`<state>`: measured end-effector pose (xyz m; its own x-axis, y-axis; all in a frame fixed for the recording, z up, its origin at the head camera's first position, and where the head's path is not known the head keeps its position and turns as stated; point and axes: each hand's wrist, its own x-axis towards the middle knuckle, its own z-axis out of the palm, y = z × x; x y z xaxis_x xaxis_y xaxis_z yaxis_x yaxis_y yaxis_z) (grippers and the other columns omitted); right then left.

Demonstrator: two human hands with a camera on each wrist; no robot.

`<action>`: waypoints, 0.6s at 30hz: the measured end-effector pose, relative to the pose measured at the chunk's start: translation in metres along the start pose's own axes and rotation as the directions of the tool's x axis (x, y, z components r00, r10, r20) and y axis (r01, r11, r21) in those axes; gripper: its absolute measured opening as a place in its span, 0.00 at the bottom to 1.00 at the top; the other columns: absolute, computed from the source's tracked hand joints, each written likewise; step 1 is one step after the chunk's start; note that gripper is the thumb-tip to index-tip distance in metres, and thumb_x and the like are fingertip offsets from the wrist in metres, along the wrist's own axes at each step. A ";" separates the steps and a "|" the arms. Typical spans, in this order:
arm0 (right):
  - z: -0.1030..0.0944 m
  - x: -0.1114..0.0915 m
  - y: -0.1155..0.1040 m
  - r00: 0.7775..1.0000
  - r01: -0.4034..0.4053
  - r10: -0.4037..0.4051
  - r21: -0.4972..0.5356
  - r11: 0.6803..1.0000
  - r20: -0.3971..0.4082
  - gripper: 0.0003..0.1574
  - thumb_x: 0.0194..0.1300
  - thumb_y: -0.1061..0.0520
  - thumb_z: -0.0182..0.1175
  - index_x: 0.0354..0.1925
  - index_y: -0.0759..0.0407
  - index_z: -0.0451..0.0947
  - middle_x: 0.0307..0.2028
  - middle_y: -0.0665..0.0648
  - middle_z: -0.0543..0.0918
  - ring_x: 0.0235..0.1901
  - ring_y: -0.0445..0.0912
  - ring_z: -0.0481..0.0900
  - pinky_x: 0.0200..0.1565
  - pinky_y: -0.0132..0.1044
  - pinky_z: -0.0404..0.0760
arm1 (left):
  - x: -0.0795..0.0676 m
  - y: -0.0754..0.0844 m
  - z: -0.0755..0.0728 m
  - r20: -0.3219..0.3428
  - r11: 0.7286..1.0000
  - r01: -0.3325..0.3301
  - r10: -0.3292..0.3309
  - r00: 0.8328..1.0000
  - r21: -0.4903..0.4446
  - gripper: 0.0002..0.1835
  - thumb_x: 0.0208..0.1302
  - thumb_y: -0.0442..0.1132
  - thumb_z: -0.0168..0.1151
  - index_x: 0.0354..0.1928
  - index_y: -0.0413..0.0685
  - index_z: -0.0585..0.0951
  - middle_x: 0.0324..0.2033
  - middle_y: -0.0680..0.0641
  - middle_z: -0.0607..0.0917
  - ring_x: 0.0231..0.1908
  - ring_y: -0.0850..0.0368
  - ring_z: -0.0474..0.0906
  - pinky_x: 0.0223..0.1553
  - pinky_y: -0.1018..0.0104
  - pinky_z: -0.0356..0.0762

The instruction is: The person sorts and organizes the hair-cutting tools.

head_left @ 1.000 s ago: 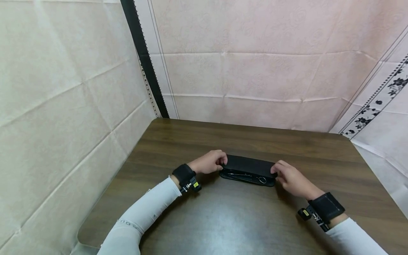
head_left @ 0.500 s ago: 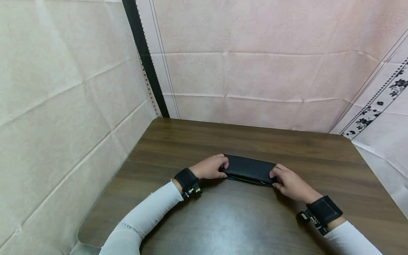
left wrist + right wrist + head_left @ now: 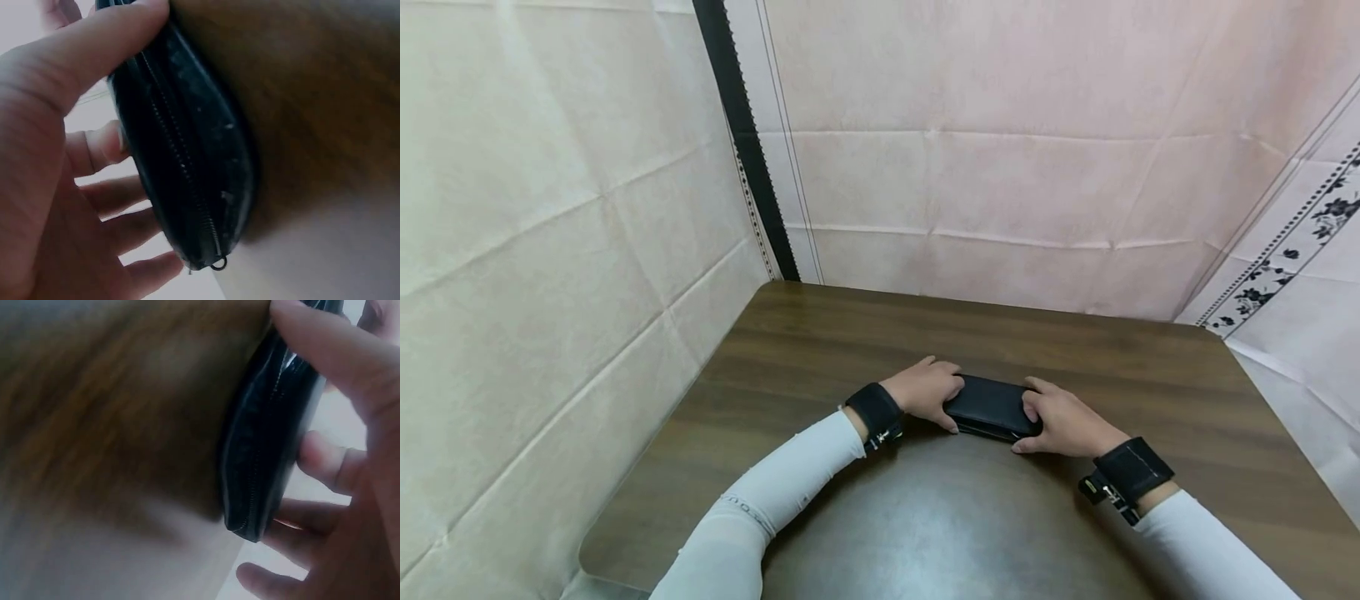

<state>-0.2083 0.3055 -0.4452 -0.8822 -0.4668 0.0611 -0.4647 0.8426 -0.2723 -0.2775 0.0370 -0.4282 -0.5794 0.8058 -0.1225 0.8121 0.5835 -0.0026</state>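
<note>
In the head view a black zip case (image 3: 994, 405) lies lengthwise on the table, its lid down over the lower half. My left hand (image 3: 922, 392) grips its left end, thumb at the front edge and index finger on top. The right end is held by my right hand (image 3: 1066, 422) in much the same way. Both wrist views show zipper teeth along the side of the black case (image 3: 187, 144), and a small metal ring (image 3: 219, 263) hangs at one end in the left wrist view. What lies inside the case is hidden.
A brown wooden table (image 3: 850, 333) with rounded corners carries the case. Pale creased cloth (image 3: 1000, 183) hangs behind it and more stands along the left side. Each wrist wears a black strap (image 3: 1135, 469) with a small camera.
The case's lid has come down, hiding the scissors-like finger ring that showed in its front gap. Both hands have moved inward along the case, and their thumbs now lie at its front edge.
</note>
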 end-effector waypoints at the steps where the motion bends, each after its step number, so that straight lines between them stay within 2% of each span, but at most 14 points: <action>1: 0.001 0.001 0.001 1.000 0.002 -0.002 0.011 1.000 0.000 0.34 0.43 0.31 0.73 0.21 0.49 0.63 0.63 0.71 0.69 0.54 0.58 0.76 0.41 0.44 0.72 | 0.001 0.000 0.000 -0.002 1.000 -0.002 0.002 1.000 0.004 0.26 0.49 0.71 0.65 0.28 0.58 0.72 0.66 0.46 0.69 0.67 0.50 0.65 0.67 0.51 0.61; 4: 0.000 0.004 0.002 1.000 0.012 -0.011 0.017 1.000 -0.016 0.33 0.43 0.33 0.74 0.20 0.49 0.63 0.58 0.68 0.74 0.46 0.53 0.79 0.36 0.40 0.69 | 0.003 -0.002 0.003 -0.013 1.000 -0.003 0.004 1.000 0.011 0.27 0.50 0.71 0.64 0.25 0.58 0.69 0.65 0.48 0.70 0.64 0.52 0.68 0.59 0.57 0.68; 7: 0.000 0.008 0.004 0.999 0.023 -0.023 0.004 1.000 -0.041 0.32 0.44 0.34 0.74 0.19 0.48 0.63 0.56 0.67 0.77 0.43 0.52 0.80 0.35 0.39 0.70 | 0.005 -0.005 0.006 -0.039 1.000 -0.001 0.001 0.999 0.006 0.26 0.50 0.70 0.65 0.24 0.58 0.69 0.66 0.48 0.70 0.64 0.53 0.68 0.54 0.59 0.69; 16: 0.004 0.016 0.011 0.999 0.004 -0.004 0.000 1.000 -0.047 0.30 0.46 0.36 0.73 0.19 0.48 0.64 0.57 0.69 0.76 0.45 0.53 0.81 0.36 0.40 0.70 | 0.011 -0.009 0.009 -0.048 1.000 0.018 -0.018 0.999 -0.010 0.24 0.52 0.66 0.66 0.23 0.57 0.70 0.66 0.48 0.70 0.63 0.54 0.68 0.55 0.59 0.70; 18: 0.003 0.017 0.011 0.999 0.005 -0.005 -0.006 1.000 -0.044 0.30 0.47 0.37 0.73 0.19 0.49 0.63 0.59 0.70 0.75 0.40 0.51 0.81 0.35 0.39 0.70 | 0.011 -0.010 0.008 -0.048 1.000 0.023 -0.024 0.999 -0.005 0.24 0.53 0.66 0.65 0.23 0.57 0.70 0.66 0.48 0.69 0.63 0.53 0.68 0.55 0.59 0.70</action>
<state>-0.2283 0.3061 -0.4500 -0.8822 -0.4591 0.1045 -0.4696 0.8419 -0.2659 -0.2915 0.0397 -0.4377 -0.6011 0.7957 -0.0742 0.7980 0.6027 -0.0009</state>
